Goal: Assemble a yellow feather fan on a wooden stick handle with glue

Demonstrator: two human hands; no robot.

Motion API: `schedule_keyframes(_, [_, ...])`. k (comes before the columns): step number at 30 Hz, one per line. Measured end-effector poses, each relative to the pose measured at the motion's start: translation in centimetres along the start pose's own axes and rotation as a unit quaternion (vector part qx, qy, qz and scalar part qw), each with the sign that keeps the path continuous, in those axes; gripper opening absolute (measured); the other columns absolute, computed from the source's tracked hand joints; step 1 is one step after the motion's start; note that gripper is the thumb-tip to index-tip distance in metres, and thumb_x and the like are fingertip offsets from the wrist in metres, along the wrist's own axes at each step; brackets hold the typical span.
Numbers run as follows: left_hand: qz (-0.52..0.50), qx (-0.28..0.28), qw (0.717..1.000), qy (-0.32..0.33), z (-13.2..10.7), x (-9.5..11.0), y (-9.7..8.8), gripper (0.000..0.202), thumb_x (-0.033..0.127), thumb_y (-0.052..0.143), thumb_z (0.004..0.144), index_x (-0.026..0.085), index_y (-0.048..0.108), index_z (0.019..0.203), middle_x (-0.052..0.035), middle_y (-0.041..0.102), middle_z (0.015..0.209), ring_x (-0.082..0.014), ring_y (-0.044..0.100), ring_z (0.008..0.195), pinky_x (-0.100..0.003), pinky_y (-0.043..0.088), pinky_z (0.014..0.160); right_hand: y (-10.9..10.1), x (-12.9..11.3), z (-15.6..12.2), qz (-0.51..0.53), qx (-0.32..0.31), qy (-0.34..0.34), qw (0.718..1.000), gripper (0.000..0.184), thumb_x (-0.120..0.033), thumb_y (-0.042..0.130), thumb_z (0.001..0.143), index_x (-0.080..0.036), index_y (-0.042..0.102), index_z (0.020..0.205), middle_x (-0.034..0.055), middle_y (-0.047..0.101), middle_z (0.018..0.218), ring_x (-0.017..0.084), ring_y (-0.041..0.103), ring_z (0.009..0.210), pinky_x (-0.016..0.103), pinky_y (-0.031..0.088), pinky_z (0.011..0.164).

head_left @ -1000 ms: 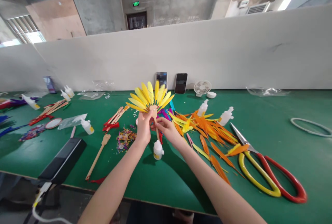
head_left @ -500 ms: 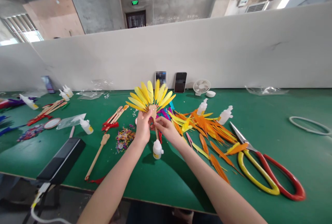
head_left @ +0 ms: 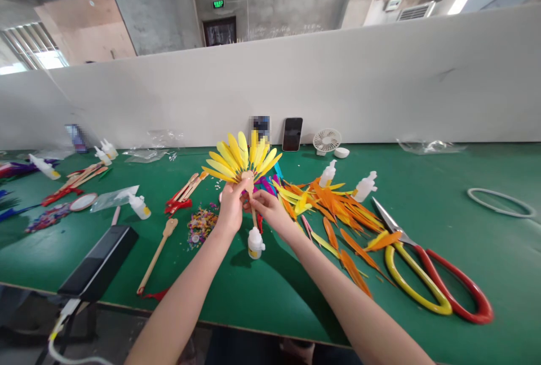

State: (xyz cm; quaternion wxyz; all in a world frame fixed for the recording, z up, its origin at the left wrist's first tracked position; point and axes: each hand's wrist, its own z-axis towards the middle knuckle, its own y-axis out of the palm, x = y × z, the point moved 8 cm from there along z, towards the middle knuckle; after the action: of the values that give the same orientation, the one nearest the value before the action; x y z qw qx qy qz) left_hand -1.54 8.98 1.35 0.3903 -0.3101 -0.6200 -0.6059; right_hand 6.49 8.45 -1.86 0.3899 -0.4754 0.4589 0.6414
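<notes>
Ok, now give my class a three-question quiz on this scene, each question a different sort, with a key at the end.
1. Multiple choice. What does the left hand hold?
A: a white bottle
B: a wooden stick with yellow feathers fanned out at its top
C: a phone

2. True or false. The two handles of the scissors are the same colour.

3. Fill the gap. The black-screened phone stands against the partition, beside a small white ____.

Key:
1. B
2. False; one is yellow, the other red.
3. fan
</notes>
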Motion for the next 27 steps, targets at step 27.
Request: schedule_keyframes(27, [-0.004, 0.024, 0.999, 0.038, -0.04, 0.33, -0.25, 0.02, 0.021, 0.065, 0.058, 0.014, 0.054, 0.073, 0.0025, 0.058, 0.067, -0.009, 0.055, 0.062, -0.023, 0.04, 0.066, 0.34, -0.3, -0.27, 0.019, -0.005, 0.004, 1.0, 0.028, -0.042, 0.067, 0.058, -0.021, 0.05, 0.064, -0.0035, 0.061, 0.058, 0.015, 0.062, 0.062, 0.034, 0.05, 0.072])
